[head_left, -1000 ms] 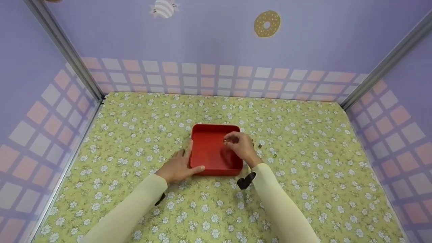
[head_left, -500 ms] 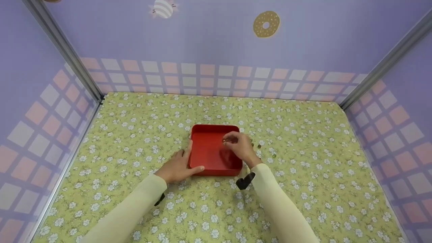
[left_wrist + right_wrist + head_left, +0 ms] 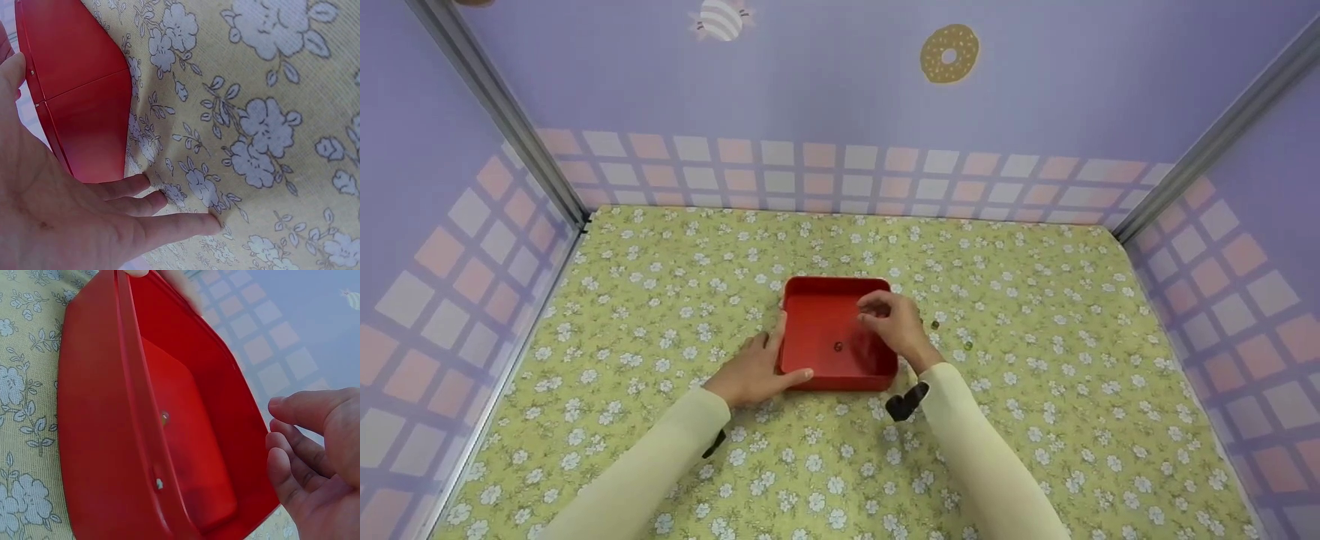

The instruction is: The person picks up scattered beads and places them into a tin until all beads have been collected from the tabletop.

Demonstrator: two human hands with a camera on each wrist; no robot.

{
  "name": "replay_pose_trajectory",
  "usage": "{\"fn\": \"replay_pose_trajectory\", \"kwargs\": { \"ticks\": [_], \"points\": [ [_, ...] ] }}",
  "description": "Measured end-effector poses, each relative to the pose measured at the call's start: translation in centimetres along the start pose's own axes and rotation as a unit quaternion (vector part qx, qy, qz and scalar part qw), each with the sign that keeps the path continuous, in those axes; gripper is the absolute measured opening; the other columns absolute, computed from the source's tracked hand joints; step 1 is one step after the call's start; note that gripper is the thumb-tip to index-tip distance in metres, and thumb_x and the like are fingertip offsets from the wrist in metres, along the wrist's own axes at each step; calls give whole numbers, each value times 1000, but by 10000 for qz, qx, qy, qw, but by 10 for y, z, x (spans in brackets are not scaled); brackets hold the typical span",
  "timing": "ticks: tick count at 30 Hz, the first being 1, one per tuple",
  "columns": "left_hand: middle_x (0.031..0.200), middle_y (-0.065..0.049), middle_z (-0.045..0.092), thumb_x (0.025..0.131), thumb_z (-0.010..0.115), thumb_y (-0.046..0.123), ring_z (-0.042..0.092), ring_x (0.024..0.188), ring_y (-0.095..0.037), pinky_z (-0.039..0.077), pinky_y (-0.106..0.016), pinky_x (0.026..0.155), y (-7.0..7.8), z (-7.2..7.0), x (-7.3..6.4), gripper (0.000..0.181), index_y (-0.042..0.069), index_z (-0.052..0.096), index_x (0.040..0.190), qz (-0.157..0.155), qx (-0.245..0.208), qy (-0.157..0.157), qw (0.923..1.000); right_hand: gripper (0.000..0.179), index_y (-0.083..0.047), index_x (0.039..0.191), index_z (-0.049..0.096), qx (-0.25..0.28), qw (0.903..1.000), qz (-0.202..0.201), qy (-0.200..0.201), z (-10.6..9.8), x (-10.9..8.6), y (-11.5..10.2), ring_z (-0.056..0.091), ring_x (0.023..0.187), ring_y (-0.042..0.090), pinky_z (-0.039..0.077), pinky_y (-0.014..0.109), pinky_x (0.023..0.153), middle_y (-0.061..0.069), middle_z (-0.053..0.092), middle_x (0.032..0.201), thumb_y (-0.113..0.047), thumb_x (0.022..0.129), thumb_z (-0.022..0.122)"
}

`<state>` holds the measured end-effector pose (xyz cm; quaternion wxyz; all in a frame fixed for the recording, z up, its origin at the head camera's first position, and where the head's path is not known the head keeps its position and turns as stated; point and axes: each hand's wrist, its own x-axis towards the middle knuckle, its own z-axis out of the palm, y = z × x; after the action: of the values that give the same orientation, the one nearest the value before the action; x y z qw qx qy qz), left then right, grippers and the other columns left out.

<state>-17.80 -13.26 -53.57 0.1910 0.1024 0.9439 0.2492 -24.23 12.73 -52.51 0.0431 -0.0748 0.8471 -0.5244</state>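
Observation:
A square red box [image 3: 810, 330] without a lid sits on the cloth, with a small glass marble [image 3: 838, 346] on its floor. In the right wrist view the marble [image 3: 164, 417] shows just past the near rim. My left hand [image 3: 754, 369] rests against the box's front left corner, thumb along the front rim. Some of its fingers [image 3: 174, 228] lie straight on the cloth in the left wrist view. Over the right part of the box is my right hand [image 3: 894, 324], its fingers loosely bent. The right wrist view shows nothing between its fingertips [image 3: 277, 405].
Right of the box, a dark marble [image 3: 935, 325] and a greenish marble [image 3: 968, 346] lie on the flowered cloth [image 3: 1057, 412]. Another is partly hidden behind my right hand. Purple panels [image 3: 840, 90] with checked borders stand at the back and sides.
A marble held in the right fingertips has been let go and now lies on the box floor. The right fingers have loosened slightly. The left hand and the box stay put.

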Motion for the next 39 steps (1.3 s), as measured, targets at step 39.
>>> {"fn": "replay_pose_trajectory", "kwargs": {
  "ticks": [39],
  "points": [
    [158,-26,19,75,39,89,37,137,-47,44,-60,99,-3,1,3,113,30,-17,154,8,71,-67,10000,14,-16,101,72,-8,9996,265,141,-16,-11,3,62,90,17,50,27,70,3,70,99,-13,87,72]
  ]
}}
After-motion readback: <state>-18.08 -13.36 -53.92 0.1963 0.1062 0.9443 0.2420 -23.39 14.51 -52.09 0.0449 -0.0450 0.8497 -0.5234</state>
